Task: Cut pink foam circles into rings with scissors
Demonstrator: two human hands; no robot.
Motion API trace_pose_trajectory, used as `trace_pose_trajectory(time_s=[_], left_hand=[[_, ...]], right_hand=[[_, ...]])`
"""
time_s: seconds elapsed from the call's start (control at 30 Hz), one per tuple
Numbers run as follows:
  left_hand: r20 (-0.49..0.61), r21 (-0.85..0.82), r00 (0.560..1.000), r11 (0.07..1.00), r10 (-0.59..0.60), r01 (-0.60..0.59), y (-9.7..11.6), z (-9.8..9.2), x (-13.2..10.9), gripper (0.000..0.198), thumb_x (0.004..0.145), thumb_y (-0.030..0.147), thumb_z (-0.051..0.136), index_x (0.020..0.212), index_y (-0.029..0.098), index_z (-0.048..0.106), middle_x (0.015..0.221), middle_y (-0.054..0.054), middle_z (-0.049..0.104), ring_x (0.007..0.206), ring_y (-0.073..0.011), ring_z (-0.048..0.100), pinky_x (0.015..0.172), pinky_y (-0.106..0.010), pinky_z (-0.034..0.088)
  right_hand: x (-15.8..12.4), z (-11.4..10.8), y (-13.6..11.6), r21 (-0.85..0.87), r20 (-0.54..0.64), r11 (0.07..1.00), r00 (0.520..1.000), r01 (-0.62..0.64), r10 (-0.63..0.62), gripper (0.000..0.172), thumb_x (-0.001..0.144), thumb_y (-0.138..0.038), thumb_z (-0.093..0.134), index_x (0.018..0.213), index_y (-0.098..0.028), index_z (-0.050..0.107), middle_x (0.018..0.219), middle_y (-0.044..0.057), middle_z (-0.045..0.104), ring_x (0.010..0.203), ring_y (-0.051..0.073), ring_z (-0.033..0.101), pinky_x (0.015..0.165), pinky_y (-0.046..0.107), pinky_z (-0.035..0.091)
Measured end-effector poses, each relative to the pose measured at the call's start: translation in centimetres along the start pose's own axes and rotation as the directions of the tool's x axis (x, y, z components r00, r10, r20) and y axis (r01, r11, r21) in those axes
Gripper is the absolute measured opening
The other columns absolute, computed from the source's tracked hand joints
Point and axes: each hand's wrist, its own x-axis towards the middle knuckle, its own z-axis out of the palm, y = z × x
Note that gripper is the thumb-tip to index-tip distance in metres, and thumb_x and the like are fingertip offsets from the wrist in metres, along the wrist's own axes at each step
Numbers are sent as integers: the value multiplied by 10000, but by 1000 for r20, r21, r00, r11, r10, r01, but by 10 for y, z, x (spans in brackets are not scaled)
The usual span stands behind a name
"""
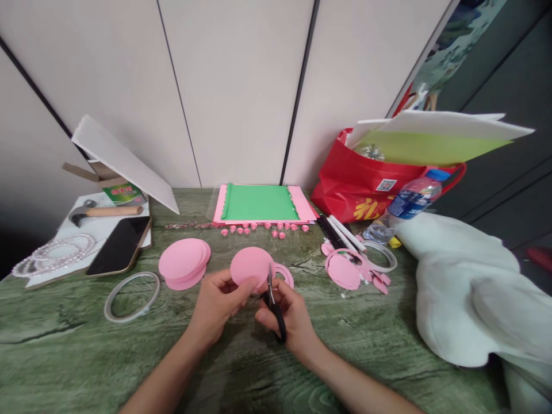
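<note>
My left hand [218, 302] pinches a pink paper disc [250, 265] by its lower left edge, holding it upright above the green wood-grain table [64, 345]. My right hand [288, 316] grips small black-handled scissors [271, 299]; the blades point up and meet the disc's right edge. A cut pink strip [287, 275] curls out just right of the blades. A stack of pink discs [183, 261] lies to the left of my hands.
A tape ring [129, 296], a phone [119, 246], a hammer [103, 211] and beads [56, 253] sit left. Green and pink sheets [259, 202] with small pink pieces lie behind. Right: pink scraps [345, 270], pens [336, 233], red bag [366, 184], bottle [409, 201], white cloth [466, 287].
</note>
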Motion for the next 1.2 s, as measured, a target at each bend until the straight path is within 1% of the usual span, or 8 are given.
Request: trace_pose_trajectory(time_s=[0.3,0.5,0.57,0.7,0.8,0.93,1.1,1.2], left_hand=[[-24,-7,1000,1000,7,-7,2,-1,0,231,667,309,675,570,122,580,392,74,401,361,-32,291,356,-169,190],[-6,-44,1000,999,19,-19,2,-1,0,215,693,301,666,616,123,574,408,77,428,347,-20,302,349,-153,192],[11,-68,1000,998,4,-4,3,0,0,217,714,316,649,640,132,561,417,75,456,327,-20,322,332,-145,199],[70,-132,996,989,-61,69,4,0,-1,232,751,364,607,688,150,542,465,53,542,285,-39,391,283,-143,229],[59,-122,996,990,-63,69,2,-1,-1,266,732,355,629,613,134,542,453,41,543,281,-32,391,279,-138,244],[25,-71,998,996,-60,62,-1,-2,-1,264,692,327,669,566,117,570,411,48,508,281,-12,344,283,-128,214],[43,-20,996,997,-74,75,1,-1,-2,257,667,327,681,554,116,585,397,51,488,279,-13,326,281,-135,202],[42,-6,997,998,-67,67,1,0,-2,256,666,331,676,556,120,582,399,50,488,282,-17,330,284,-140,212]], right_hand=[[-1,-1,7,-3,-30,999,999,-46,45,379,573,-381,764,795,-197,517,517,-76,481,446,79,372,452,216,266],[-1,0,5,-34,-42,998,998,-51,50,358,574,-396,753,772,-206,523,476,-84,475,396,83,391,414,212,290],[-1,1,5,-40,-59,997,996,-62,60,354,572,-397,749,758,-208,513,470,-88,472,372,77,381,391,204,295],[-2,2,5,-73,-65,994,995,-80,75,326,591,-373,734,740,-206,497,476,-81,487,360,76,392,371,193,305],[-3,3,7,-73,-41,993,995,-95,93,338,590,-389,735,737,-205,492,467,-82,477,362,78,389,372,192,298],[-3,3,6,-32,-29,997,997,-73,72,364,576,-371,758,776,-203,505,526,-72,494,433,84,402,434,205,314],[0,1,2,-37,-52,999,999,8,-10,406,560,-349,782,809,-208,495,639,-40,523,585,126,463,554,242,366],[0,1,0,-43,-39,999,999,18,-20,428,559,-363,784,815,-213,476,651,-38,514,610,135,463,569,251,364]])
